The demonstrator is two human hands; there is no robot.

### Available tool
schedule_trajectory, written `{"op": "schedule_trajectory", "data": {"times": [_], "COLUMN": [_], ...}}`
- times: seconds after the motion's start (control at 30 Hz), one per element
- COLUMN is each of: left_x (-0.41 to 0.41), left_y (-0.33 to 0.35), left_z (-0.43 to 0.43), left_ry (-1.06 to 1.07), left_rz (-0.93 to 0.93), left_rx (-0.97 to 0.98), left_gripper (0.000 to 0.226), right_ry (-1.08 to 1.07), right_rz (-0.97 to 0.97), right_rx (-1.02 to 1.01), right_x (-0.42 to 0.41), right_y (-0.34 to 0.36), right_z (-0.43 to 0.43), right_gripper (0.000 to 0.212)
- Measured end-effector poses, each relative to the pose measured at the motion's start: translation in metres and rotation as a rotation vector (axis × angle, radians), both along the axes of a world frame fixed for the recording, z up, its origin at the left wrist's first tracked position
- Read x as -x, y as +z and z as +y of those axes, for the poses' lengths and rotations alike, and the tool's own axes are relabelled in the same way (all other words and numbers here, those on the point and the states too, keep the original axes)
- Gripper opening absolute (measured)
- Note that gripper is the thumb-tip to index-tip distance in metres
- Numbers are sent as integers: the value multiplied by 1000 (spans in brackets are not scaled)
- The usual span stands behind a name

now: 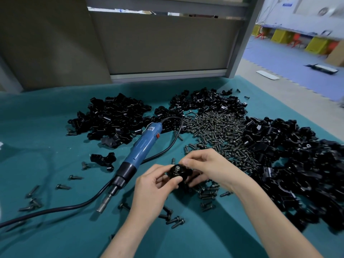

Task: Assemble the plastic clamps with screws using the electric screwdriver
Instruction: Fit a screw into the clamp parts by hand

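- Nearest to me, at 6 o'clock from my hands, some loose screws (175, 220) lie on the teal cloth (46, 118). My forearms pass just above them, so a careless arm could sweep them toward the table edge.
- At 8 o'clock the black cable (55, 211) runs across the cloth. If my left elbow catches it, I think it would drag the tool.
- At 10 o'clock the electric screwdriver (141, 146) lies flat and untouched, with its bit (104, 205) pointing to 7 o'clock. To pick it up I must free one hand, and then only one hand steadies the work.
- My left hand (150, 185) pinches the plastic clamp (179, 173) between thumb and fingers, in the centre before me.
- One screw (177, 167) stands head-up in the clamp's hole. It looks only placed, not driven. If I tilt the clamp, it may fall out. If it sits crooked, the driver could spoil the thread or crack the plastic.
- My right hand (208, 168) curls round the clamp's right side, with a fingertip just beside the screw head. This finger is in danger if it is not moved before the bit comes.
- At 1 o'clock lies the heap of screws (214, 127), and at 3 o'clock the pile of clamps (288, 155). A dropped piece would be lost among them.
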State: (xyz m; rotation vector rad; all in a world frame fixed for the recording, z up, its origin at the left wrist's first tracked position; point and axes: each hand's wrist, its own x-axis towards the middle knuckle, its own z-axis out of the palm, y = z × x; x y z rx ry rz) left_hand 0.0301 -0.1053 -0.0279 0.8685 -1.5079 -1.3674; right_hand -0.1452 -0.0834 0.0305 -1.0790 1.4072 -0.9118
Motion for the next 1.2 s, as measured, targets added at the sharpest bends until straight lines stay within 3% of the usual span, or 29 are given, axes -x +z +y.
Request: {"op": "schedule_trajectory", "data": {"times": [0.17,0.37,0.5,0.63,0.83,0.97,1.2], "left_x": [-4,-6,-7,-6,-10,-11,-11], "left_y": [4,15,20,18,11,16,17], "left_z": [1,2,4,3,2,0,2], "left_ry": [41,100,30,61,106,209,176], "left_rz": [13,23,141,168,19,-160,-106], "left_rx": [109,129,25,13,164,380,355], "left_gripper": [29,31,44,37,21,21,16], "right_ry": [20,-52,-32,13,-17,-68,-59], "right_rz": [-318,-541,-530,-523,-623,-697,-724], "right_rx": [-81,-92,-72,-34,-62,-124,-148], "right_x": [-8,-23,-33,-39,-45,-48,-44], "right_y": [7,6,3,0,-5,-11,-19], "right_z": [-1,-2,1,5,11,11,8], "right_gripper": [25,26,28,28,13,12,18]}}
